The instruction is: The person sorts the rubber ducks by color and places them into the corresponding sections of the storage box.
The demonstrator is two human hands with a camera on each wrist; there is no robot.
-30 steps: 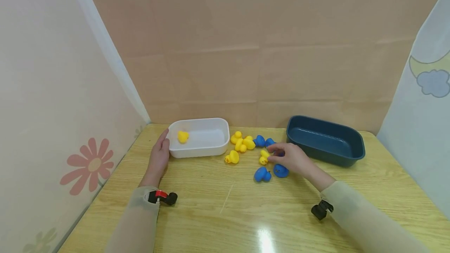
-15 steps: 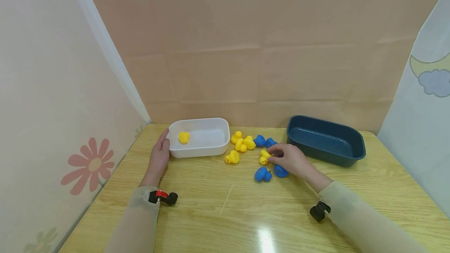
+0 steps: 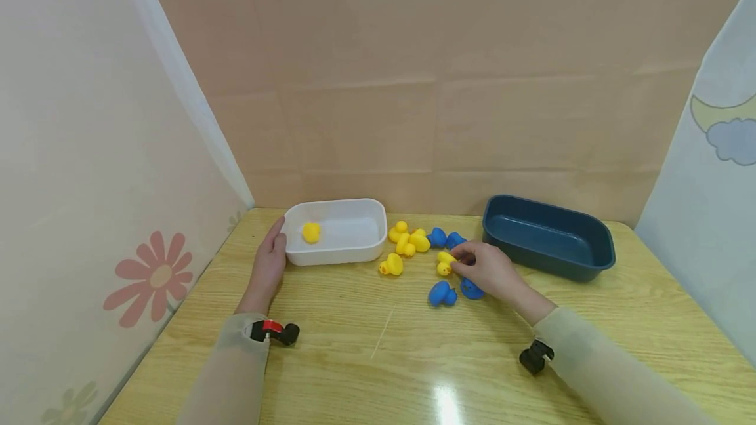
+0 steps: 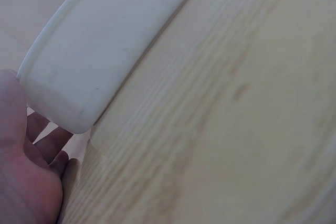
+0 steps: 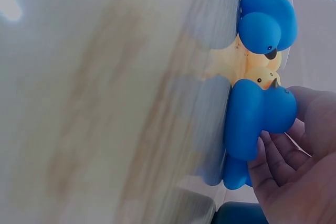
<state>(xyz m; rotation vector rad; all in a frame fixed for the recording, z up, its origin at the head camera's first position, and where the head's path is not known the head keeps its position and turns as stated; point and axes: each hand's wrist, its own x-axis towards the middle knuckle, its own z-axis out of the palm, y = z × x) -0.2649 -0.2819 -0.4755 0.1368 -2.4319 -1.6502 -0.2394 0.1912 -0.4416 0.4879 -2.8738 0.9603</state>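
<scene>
In the head view my left hand point(image 3: 268, 261) rests against the left end of a white plastic tub point(image 3: 333, 255), fingers along its outer wall. The left wrist view shows my thumb by the rim and my fingers behind the corner. One yellow rubber duck point(image 3: 311, 232) lies inside that tub. My right hand point(image 3: 487, 269) pinches another yellow rubber duck point(image 3: 445, 263) between thumb and fingers, low over the table. Blue rubber ducks point(image 3: 441, 294) surround it; in the right wrist view a blue duck point(image 5: 247, 119) in front hides the fingertips.
Several yellow ducks point(image 3: 407, 242) cluster right of the white tub, with a single yellow duck point(image 3: 391, 265) nearer. Two blue ducks point(image 3: 437, 237) sit behind my right hand. A dark blue tub point(image 3: 546, 258) stands at the right rear of the wooden table point(image 3: 354, 359).
My right hand has edged slightly, its thumb and fingers drawing closer around the yellow duck. The duck inside the white tub has rocked a little. My left hand stays in place.
</scene>
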